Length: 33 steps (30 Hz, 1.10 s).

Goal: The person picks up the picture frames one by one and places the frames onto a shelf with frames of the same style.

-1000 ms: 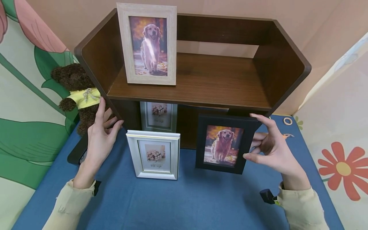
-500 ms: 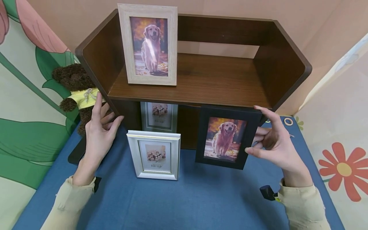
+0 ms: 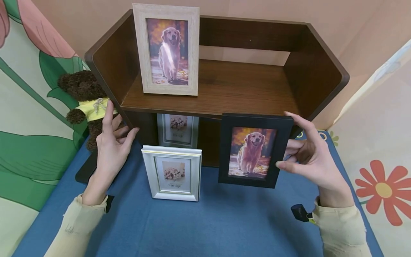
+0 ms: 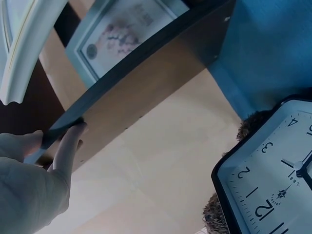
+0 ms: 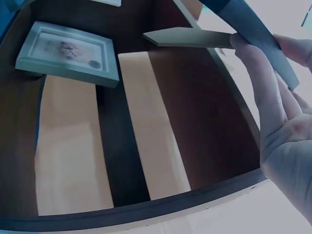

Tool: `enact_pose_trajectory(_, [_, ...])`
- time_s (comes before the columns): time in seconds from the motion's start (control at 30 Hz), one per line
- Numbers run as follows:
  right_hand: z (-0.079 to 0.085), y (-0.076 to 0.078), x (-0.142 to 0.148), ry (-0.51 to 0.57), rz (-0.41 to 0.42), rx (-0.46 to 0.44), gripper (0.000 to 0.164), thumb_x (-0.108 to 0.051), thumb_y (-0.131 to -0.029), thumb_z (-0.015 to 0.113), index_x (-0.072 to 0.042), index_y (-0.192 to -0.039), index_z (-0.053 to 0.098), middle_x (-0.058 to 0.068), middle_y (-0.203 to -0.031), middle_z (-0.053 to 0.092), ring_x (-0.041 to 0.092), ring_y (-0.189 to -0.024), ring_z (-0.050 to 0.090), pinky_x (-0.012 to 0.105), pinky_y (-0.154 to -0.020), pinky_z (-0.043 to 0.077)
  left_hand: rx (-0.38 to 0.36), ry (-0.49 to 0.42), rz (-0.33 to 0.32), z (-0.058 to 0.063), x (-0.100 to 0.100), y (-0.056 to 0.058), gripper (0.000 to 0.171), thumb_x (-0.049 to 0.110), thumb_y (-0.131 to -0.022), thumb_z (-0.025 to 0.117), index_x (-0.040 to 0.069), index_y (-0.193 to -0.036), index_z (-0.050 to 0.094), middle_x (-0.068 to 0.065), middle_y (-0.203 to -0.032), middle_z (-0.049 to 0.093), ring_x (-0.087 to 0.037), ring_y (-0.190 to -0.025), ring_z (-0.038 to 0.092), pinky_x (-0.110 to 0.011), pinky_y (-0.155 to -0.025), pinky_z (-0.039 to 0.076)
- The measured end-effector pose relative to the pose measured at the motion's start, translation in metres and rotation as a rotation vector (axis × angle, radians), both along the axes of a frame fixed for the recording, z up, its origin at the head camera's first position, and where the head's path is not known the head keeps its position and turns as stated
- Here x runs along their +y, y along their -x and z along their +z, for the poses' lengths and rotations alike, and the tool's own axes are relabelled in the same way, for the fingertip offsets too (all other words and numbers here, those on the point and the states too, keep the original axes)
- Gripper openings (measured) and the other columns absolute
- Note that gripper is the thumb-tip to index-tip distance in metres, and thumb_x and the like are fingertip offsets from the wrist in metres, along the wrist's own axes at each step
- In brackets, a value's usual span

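The dark-brown two-tier wooden shelf (image 3: pixel 247 87) is gripped at its left side edge by the left hand (image 3: pixel 112 151). Before its lower tier (image 3: pixel 210 142), the black dog-photo frame (image 3: pixel 252 155) is pinched at its right edge by the right hand (image 3: pixel 311 160), right of the white flower-photo frame (image 3: pixel 173 175).

A yellow-shirted teddy bear (image 3: pixel 92 110) rests near a clock (image 4: pixel 268 170).

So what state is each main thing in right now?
Shelf: standing, left edge gripped by left fingers
Black frame: held up by right fingers, back leg apparently out
White frame: standing on the table
Grey-green frame: upright inside the shelf, partly hidden
Beige frame: upright on the shelf
Bear: dressed, partly hidden
Clock: upright, partly visible
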State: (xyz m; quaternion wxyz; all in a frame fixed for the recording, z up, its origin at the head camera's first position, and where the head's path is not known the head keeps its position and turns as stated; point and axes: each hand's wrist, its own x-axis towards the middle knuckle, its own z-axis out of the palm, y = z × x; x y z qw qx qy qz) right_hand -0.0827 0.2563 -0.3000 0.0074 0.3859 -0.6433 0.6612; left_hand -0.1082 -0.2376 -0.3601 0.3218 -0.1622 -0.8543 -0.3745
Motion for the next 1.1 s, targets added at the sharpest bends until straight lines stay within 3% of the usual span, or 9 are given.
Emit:
enact_pose_trajectory(0.13, [0.01, 0.0, -0.002, 0.013, -0.04, -0.018, 0.104, 0.028, -0.081, 0.075, -0.005, -0.168, 0.028, 0.018, -0.13, 0.074, 0.026, -0.103, 0.079, 0.032, -0.081, 0.064, 0.001, -0.001, -0.005, 0.0, 0.0, 0.0, 0.097, -0.012, -0.096, 0.074, 0.003, -0.17, 0.012, -0.032, -0.15, 0.055, -0.056, -0.102, 0.071, -0.001, -0.084, 0.045])
enact_pose_trajectory(0.37, [0.023, -0.001, -0.007, 0.067, -0.062, -0.022, 0.102, 0.029, -0.081, 0.073, -0.005, -0.167, 0.032, 0.02, -0.146, 0.061, 0.026, -0.103, 0.079, 0.032, -0.083, 0.063, 0.016, -0.001, -0.01, -0.001, 0.0, 0.0, 0.095, -0.012, -0.097, 0.073, 0.001, -0.169, 0.013, -0.032, -0.15, 0.055, -0.056, -0.101, 0.071, -0.001, -0.083, 0.045])
enact_pose_trajectory(0.77, [0.044, 0.008, -0.014, 0.22, -0.03, 0.014, 0.096, 0.031, -0.081, 0.071, 0.002, -0.164, 0.033, 0.028, -0.142, 0.061, 0.033, -0.101, 0.079, 0.03, -0.074, 0.065, 0.014, -0.013, 0.002, -0.001, 0.001, 0.0, 0.094, -0.014, -0.096, 0.073, 0.0, -0.169, 0.015, -0.031, -0.15, 0.057, -0.056, -0.101, 0.072, -0.001, -0.084, 0.046])
enact_pose_trajectory(1.1, [0.066, 0.013, -0.018, 0.192, -0.083, 0.022, 0.098, 0.037, -0.078, 0.061, 0.002, -0.165, 0.032, 0.03, -0.148, 0.056, 0.033, -0.091, 0.08, 0.033, -0.072, 0.065, 0.008, -0.009, 0.007, -0.002, 0.0, 0.0, 0.095, -0.013, -0.096, 0.073, 0.001, -0.17, 0.014, -0.031, -0.15, 0.056, -0.056, -0.101, 0.072, -0.001, -0.085, 0.045])
